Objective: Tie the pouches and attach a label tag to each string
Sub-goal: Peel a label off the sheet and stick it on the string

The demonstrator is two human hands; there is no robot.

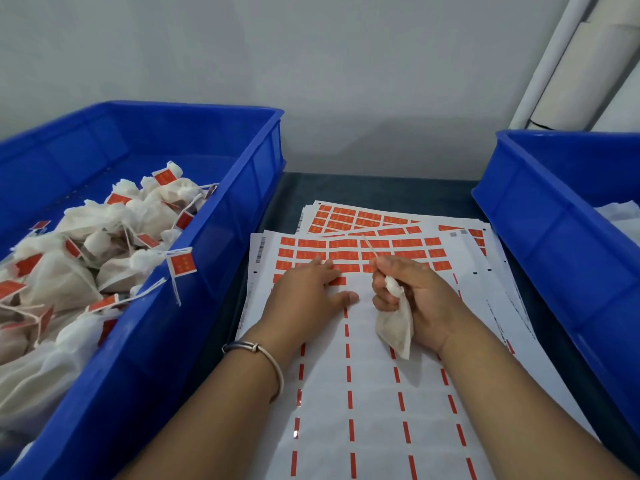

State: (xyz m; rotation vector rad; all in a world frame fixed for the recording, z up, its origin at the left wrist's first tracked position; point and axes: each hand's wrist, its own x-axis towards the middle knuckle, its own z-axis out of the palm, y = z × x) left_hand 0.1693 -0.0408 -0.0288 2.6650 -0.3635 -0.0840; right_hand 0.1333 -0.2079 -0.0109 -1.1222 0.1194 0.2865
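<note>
1. Head view: the right hand is clenched on a tied pouch, its string sticking up over the label sheet.
2. Left hand lies flat, grasping nothing, fingertips on the orange labels.
3. Risk: a peeled label could fold onto itself or tear if lifted carelessly; the slack string may slip aside.

Open lane over label sheets; left bin and right bin wall both sides.
</note>
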